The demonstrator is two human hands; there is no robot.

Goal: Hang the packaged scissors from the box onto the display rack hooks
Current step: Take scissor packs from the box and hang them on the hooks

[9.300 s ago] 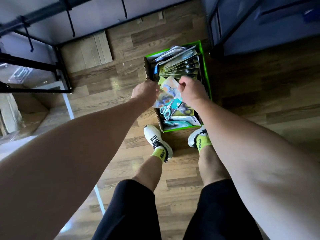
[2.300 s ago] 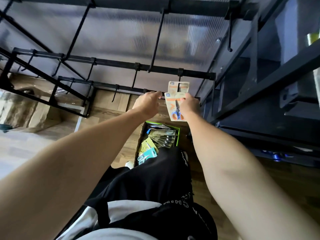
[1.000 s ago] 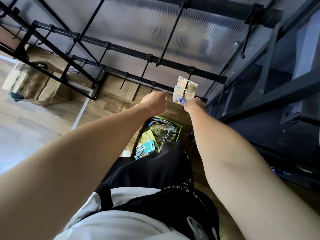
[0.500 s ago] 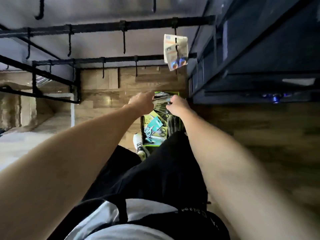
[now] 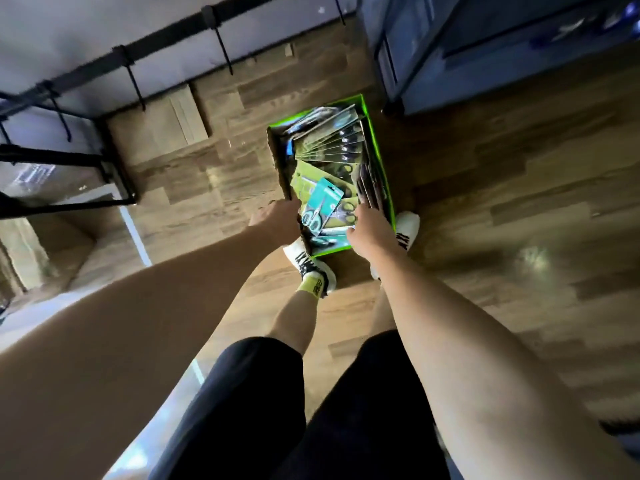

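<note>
We reach both hands into the green-rimmed box (image 5: 387,188) on the floor. Our left hand (image 5: 277,220) curls at its near-left wall, probably steadying it; our right hand (image 5: 369,226) hovers over the teal scissors pack (image 5: 322,206), grip unclear. Rack hooks (image 5: 223,53) wait above.

Box (image 5: 378,157) on floor (image 5: 502,209), just ahead of shoes (image 5: 309,268). Scissor packs (image 5: 323,204) inside, one lot fanned at far end. Left hand (image 5: 277,220) at box's left wall, right hand (image 5: 369,226) over near right corner. Rack hooks (image 5: 135,84) up left, behind box. Shelf unit (image 5: 485,53) far right.
</note>
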